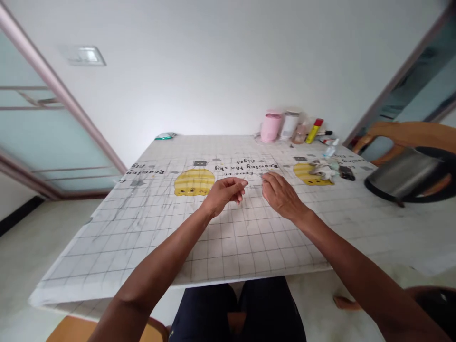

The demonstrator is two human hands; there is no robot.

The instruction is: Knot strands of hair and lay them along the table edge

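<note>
My left hand [227, 194] hovers over the middle of the table, its thumb and forefinger pinched together and the other fingers curled. Opposite it, a short gap to the right, my right hand [280, 194] is closed with its back turned up. Anything held in either set of fingertips is too small or hidden to make out. Beneath both hands lies a white checked tablecloth [228, 247] with black lettering and yellow cartoon prints; one yellow print [195, 181] is just left of my left hand.
At the right stands a metal kettle [402, 173]. Toward the back are a pink canister [270, 127], a white canister [289, 124], a yellow tube with a red cap [314, 131] and a small clear bottle [331, 148]. Crumpled cloth [325, 168] lies nearby. A green packet [165, 136] rests back left.
</note>
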